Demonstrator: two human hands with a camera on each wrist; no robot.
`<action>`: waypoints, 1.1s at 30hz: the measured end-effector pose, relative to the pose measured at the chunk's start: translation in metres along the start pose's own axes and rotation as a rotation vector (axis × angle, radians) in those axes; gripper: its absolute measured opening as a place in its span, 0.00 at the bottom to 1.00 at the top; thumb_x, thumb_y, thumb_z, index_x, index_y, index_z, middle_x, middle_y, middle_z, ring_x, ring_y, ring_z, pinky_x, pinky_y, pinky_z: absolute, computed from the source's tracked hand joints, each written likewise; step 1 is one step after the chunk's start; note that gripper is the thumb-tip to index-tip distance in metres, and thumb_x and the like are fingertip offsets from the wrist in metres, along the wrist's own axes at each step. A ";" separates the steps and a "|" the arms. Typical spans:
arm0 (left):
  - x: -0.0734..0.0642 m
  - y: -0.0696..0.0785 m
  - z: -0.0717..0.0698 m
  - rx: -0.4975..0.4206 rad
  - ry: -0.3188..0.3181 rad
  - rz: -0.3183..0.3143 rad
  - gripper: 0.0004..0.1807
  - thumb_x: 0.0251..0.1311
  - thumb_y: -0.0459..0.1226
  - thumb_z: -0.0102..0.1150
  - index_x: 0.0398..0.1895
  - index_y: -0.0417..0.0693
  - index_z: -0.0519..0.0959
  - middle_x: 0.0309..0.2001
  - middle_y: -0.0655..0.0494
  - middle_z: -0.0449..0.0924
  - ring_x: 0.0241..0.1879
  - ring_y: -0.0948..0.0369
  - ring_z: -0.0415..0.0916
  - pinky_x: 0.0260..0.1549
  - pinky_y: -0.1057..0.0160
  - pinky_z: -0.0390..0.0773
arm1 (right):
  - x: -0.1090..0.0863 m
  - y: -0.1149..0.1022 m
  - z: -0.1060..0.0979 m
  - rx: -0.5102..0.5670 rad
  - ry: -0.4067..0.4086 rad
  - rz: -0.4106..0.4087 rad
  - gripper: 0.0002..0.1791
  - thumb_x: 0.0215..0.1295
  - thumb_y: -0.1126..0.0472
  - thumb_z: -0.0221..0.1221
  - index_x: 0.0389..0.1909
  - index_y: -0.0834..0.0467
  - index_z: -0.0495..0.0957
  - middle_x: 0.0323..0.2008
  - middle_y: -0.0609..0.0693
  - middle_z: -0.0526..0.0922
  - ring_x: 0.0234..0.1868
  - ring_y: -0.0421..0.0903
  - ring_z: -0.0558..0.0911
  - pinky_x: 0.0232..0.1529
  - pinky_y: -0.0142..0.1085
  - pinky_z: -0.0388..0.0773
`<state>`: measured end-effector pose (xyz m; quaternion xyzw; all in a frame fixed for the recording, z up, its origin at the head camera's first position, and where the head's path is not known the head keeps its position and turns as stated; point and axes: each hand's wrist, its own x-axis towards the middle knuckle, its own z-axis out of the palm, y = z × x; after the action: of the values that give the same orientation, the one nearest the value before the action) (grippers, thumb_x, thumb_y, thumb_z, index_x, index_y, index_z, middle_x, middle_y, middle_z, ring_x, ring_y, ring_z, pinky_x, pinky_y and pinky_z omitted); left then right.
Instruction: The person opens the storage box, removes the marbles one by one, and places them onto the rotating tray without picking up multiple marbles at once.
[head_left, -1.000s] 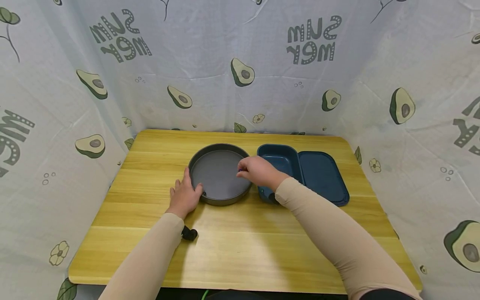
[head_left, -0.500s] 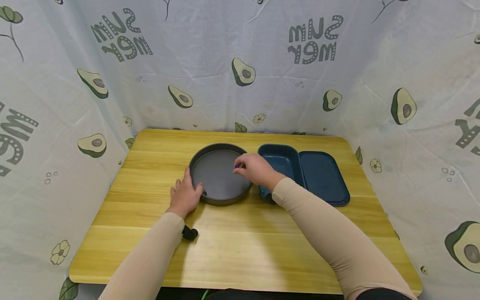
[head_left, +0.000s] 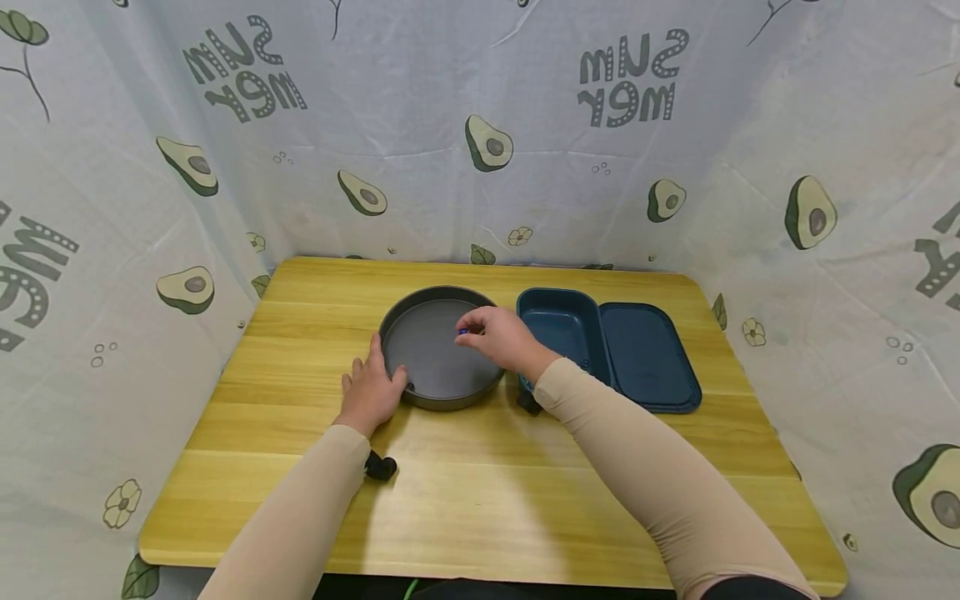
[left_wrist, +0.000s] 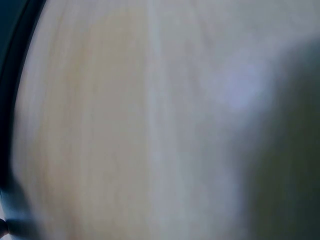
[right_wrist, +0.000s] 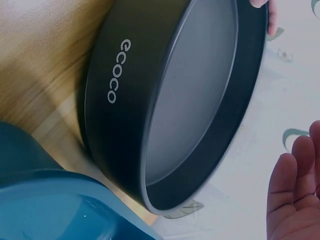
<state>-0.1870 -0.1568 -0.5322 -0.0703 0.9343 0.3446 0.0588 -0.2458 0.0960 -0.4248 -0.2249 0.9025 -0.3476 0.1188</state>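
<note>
A round dark grey pan [head_left: 442, 392] marked "ecoco" stands on the wooden table [head_left: 457, 517]. My left hand [head_left: 369, 393] holds its left rim. The thumb is over the inner side and the other fingers spread outside; in the right wrist view a bit of these fingers shows at the far rim. Over the right half of the pan, my right hand [head_left: 502, 335] pinches a small blue-purple thing [head_left: 462, 332], mostly covered by the fingertips, so I cannot tell its kind. The right wrist view shows only some bent fingers [right_wrist: 295, 187] of that hand.
Right of the pan stands a deep blue box [head_left: 557, 310], partly behind my right wrist. Its flat blue lid [head_left: 648, 358] lies against its right side. A patterned curtain [head_left: 420, 108] hangs behind the table. The left wrist view is mostly blurred tabletop [left_wrist: 115, 120].
My right hand has moved left, farther over the pan, with the small blue-purple thing between its fingertips. The left hand stays at the rim, and the box and lid stay put.
</note>
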 end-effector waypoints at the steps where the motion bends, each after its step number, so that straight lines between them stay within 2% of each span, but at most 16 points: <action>1: 0.000 0.000 0.000 0.001 -0.001 0.001 0.48 0.78 0.56 0.43 0.88 0.55 0.30 0.85 0.39 0.50 0.83 0.32 0.39 0.78 0.26 0.35 | 0.000 0.000 0.001 -0.002 0.000 0.000 0.13 0.73 0.54 0.66 0.54 0.52 0.87 0.49 0.48 0.88 0.50 0.46 0.84 0.50 0.41 0.84; 33: 0.000 0.000 0.000 0.006 0.009 0.004 0.48 0.78 0.56 0.43 0.88 0.53 0.31 0.85 0.40 0.50 0.83 0.32 0.39 0.78 0.26 0.36 | 0.006 -0.003 0.008 -0.018 -0.007 0.009 0.15 0.73 0.54 0.66 0.56 0.52 0.86 0.53 0.49 0.88 0.53 0.47 0.85 0.54 0.43 0.85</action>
<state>-0.1870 -0.1563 -0.5323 -0.0695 0.9357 0.3417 0.0543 -0.2470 0.0863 -0.4293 -0.2230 0.9062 -0.3381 0.1217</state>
